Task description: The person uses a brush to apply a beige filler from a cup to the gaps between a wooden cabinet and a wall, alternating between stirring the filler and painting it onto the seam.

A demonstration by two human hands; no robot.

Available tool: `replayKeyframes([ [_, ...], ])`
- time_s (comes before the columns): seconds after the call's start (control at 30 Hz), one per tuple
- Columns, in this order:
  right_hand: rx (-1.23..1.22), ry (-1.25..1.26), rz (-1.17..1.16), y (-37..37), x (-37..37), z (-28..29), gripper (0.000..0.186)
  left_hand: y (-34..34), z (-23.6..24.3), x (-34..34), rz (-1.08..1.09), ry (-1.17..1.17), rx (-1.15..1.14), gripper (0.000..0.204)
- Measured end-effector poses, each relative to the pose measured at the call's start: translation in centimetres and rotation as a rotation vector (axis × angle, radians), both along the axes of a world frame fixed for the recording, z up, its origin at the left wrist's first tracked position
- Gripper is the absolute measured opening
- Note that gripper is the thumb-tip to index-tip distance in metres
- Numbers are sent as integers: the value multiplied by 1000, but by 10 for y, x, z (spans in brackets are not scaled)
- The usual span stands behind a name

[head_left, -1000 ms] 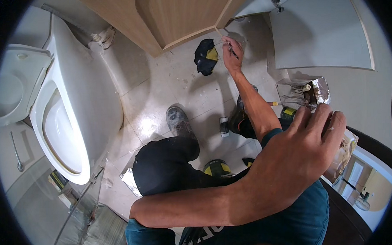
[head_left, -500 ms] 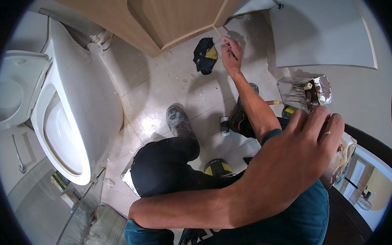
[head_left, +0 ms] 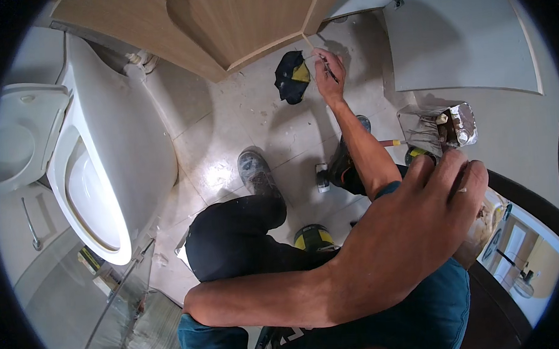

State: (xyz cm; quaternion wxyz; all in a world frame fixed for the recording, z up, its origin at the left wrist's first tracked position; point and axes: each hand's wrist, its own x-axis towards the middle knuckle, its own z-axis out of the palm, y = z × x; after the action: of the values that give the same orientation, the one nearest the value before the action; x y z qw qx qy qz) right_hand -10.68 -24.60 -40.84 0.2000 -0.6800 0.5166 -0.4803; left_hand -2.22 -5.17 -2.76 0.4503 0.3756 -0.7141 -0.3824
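My right hand (head_left: 330, 75) reaches forward, its fingers closed around a thin stick-like tool (head_left: 309, 43) with a pale end and a darker part by the palm. The pale end meets the bottom corner of a wooden cabinet panel (head_left: 254, 26). Just left of that hand, a crumpled black-and-yellow piece (head_left: 292, 78) lies on the tiles. My left arm crosses in front of me, and my left hand (head_left: 419, 224) is bent at the right with its fingers curled downward. Its fingertips and whatever they grip are hidden; a pale, smeared, crumpled thing (head_left: 490, 215) shows beside it.
A white toilet (head_left: 134, 125) stands at left, above a glass panel (head_left: 47, 290). At right are an open cabinet door (head_left: 464, 48), a foil-lined tray (head_left: 466, 124) with a wire brush-like thing, and a dark counter edge (head_left: 527, 204). A black-and-yellow tub (head_left: 313, 237) sits between my legs.
The whole view has shifted slightly. My right hand has moved a little, still with the thin tool at the cabinet corner; the left hand keeps nearly the same pose.
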Motion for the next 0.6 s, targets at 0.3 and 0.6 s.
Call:
replayKeyframes([
  [0.3, -20, 10, 29, 0, 5, 5, 29, -2, -1, 5, 2, 14, -8, 64],
  [0.6, -27, 46, 26, -7, -6, 2, 29, 1, 1, 1, 8, 22, -19, 68],
])
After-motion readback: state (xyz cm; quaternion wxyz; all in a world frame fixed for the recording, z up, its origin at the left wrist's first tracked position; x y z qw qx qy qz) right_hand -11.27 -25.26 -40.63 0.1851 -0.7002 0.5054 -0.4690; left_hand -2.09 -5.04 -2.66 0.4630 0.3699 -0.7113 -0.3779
